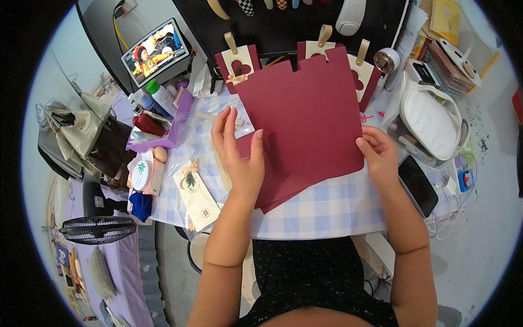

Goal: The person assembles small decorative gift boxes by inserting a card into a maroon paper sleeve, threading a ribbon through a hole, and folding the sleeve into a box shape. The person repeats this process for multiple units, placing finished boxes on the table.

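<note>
My right hand [378, 155] pinches the right edge of a dark red card sheet [306, 118] with notched tabs along its top, held above the table. At the sheet's left side, my left hand [241, 159] has its fingers raised and spread apart, with nothing gripped between them. More red card [282, 196] lies beneath the held sheet, its lower corner showing. Behind, several finished red gift boxes [237, 63] stand with cream sleeves, heart-shaped cutouts and loop handles. To the left of my left hand, a cream printed sleeve [197, 196] with a bow lies on clear plastic bags.
A purple bin [173, 135] of bottles stands at the left, below a tablet [155, 53] showing a video. At the right are a white pouch [431, 118], a phone [417, 186] and white cables [443, 220]. A checked tablecloth [318, 212] covers the table.
</note>
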Demonstrator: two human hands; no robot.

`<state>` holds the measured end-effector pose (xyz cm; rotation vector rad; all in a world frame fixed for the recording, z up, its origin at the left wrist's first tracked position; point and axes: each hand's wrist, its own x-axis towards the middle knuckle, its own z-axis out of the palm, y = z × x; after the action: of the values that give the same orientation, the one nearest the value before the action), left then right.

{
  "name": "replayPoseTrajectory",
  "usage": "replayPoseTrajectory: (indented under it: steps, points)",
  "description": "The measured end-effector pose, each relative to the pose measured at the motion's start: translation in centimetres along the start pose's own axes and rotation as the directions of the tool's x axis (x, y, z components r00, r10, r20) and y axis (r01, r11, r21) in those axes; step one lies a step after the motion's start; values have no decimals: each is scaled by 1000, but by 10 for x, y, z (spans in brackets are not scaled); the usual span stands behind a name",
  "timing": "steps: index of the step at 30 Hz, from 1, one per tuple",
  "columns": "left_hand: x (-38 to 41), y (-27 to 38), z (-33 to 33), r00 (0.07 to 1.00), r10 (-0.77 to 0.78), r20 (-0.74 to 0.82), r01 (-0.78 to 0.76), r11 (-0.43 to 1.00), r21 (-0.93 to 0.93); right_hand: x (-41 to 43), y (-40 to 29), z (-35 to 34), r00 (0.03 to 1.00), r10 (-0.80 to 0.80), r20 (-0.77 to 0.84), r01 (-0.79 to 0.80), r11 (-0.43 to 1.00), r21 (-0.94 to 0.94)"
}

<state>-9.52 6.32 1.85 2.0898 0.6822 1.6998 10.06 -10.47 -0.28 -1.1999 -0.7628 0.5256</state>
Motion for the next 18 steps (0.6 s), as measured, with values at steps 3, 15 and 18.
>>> replayPoseTrajectory:
  steps: [3,15,18]
  points:
    - [4,0,-5,998,66,10,-67,978,199,1,-1,1,1000,15,13,-15,1000,18]
    - [6,2,-4,957,112,267,-184,947,262,0,-6,4,976,161,146,-145,982,-117]
    - [7,4,-4,924,137,356,-231,943,238,0,-8,4,967,202,157,-182,975,-131]
